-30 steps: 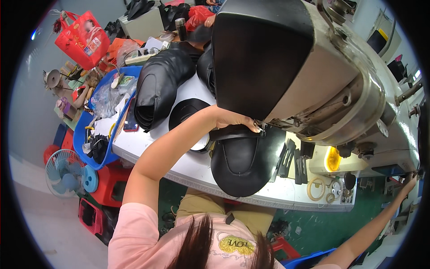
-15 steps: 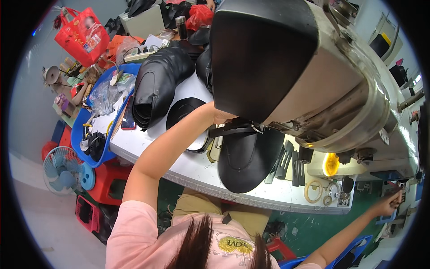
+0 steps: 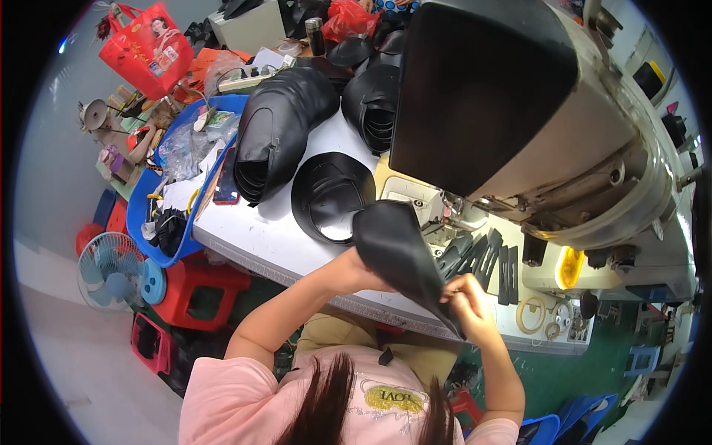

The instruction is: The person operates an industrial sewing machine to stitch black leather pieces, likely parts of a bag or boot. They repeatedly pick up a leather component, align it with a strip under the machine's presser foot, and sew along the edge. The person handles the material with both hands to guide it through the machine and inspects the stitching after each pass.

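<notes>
Head view shows both hands lifted in front of the chest with a black leather piece stretched between them, above the near edge of the white work table. The left hand grips the piece's upper rounded end from behind (its fingers are mostly hidden by the leather, so how far they curl I cannot tell), while the right hand pinches the lower pointed end, fingers closed narrow on the edge. To handle it well, I judge the pinch should stay on the very margin so the surface is not creased, with the two ends kept taut and the edge squared to the sewing machine just above. A flat black leather panel lies on the table beside it.
</notes>
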Available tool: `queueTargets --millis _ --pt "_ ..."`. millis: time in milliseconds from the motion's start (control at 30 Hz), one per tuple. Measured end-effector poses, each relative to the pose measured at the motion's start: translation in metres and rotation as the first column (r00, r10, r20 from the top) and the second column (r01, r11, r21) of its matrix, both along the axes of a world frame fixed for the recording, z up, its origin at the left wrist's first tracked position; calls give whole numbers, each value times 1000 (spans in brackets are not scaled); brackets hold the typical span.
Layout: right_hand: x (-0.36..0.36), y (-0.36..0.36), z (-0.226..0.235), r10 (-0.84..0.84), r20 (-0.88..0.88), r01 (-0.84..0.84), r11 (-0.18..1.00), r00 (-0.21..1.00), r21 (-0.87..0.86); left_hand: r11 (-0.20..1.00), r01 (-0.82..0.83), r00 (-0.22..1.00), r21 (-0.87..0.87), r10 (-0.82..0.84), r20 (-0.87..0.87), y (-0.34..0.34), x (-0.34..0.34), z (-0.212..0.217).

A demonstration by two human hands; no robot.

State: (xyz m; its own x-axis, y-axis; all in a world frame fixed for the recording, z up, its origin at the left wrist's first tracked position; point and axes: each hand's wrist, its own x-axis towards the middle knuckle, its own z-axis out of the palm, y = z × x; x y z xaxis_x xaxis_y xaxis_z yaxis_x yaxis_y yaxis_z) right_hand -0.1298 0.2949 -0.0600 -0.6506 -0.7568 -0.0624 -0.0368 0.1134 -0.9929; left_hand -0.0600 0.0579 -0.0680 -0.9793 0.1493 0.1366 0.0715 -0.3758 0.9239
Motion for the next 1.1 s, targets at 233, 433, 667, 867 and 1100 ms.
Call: queueTargets --millis 233,433,667,867,1100 --pt "9 -29 18 198 -15 -199 978 980 -56 991 -7 917 -130 -45 -396 -8 -3 4" --pt "12 -39 28 130 -204 -128 992 970 20 992 -6 901 -123 -48 -430 -10 -1 8" --pt "0 4 16 -241 -172 118 842 955 -526 952 -110 965 285 171 -197 -21 18 9" --pt "11 -13 14 -513 -98 464 831 853 -308 957 -287 737 48 188 649 17 55 -7" --pt "8 -27 14 -608 -231 514 779 760 -359 852 -434 841 293 266 470 53 69 -9"
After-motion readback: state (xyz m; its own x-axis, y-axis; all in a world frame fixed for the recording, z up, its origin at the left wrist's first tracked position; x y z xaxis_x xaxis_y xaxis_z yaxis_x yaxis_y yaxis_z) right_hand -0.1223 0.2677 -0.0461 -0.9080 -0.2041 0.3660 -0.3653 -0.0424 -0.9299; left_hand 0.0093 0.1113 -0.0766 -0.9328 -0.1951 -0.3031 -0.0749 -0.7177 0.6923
